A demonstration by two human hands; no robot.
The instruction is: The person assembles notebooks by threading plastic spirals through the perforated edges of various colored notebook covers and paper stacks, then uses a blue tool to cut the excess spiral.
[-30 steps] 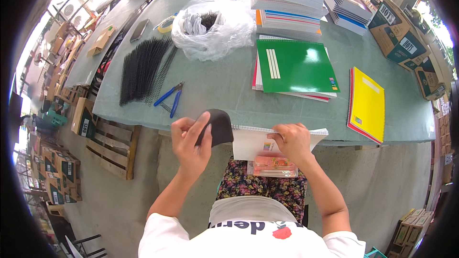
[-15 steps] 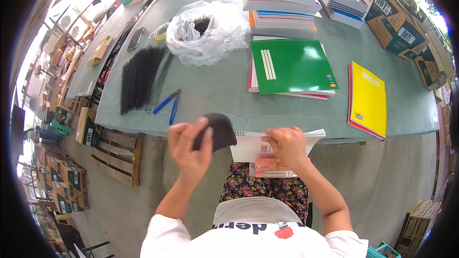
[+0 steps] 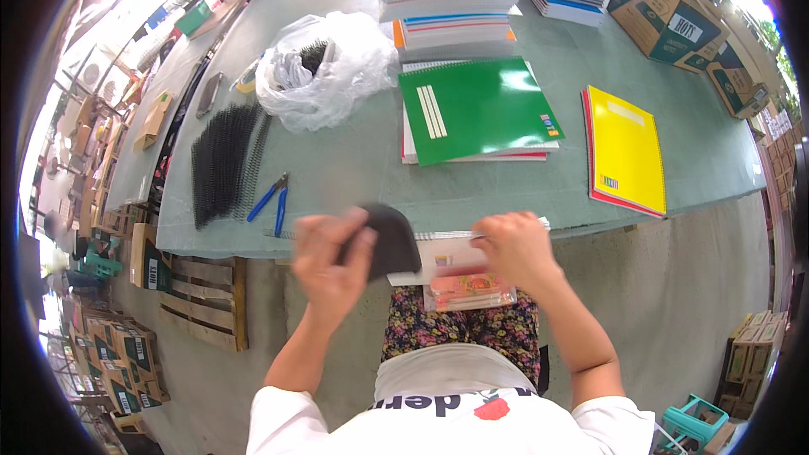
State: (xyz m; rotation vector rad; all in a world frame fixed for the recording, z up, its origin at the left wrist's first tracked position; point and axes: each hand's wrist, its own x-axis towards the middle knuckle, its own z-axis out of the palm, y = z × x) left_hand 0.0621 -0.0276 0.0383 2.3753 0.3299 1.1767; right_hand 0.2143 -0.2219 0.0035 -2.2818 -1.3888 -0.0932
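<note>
My left hand (image 3: 331,257) grips a black curved flat piece (image 3: 392,240), fingers and thumb pinched on its left side. The piece overlaps the left end of a white spiral-bound notebook (image 3: 434,248), which sits at the table's near edge over my lap. On the right part of that notebook, my right hand (image 3: 516,246) is closed with bent fingers at the coil edge, hiding that stretch. Wire coil sticks out beyond the hand. Below the notebook, a clear packet with pink patterned contents (image 3: 468,293) lies on my lap.
Green notebooks (image 3: 480,109) lie stacked ahead, with a yellow notebook (image 3: 625,147) to their right. Blue-handled pliers (image 3: 274,202) and black wire coils (image 3: 223,164) are at left. Behind them stands a plastic bag (image 3: 337,76). Tall notebook piles (image 3: 451,0) and cartons (image 3: 666,13) stand farther back.
The view has shifted, so the table's things appear farther left. My right hand has slid slightly right along the notebook. The black piece stays in my left hand, near the notebook's left end.
</note>
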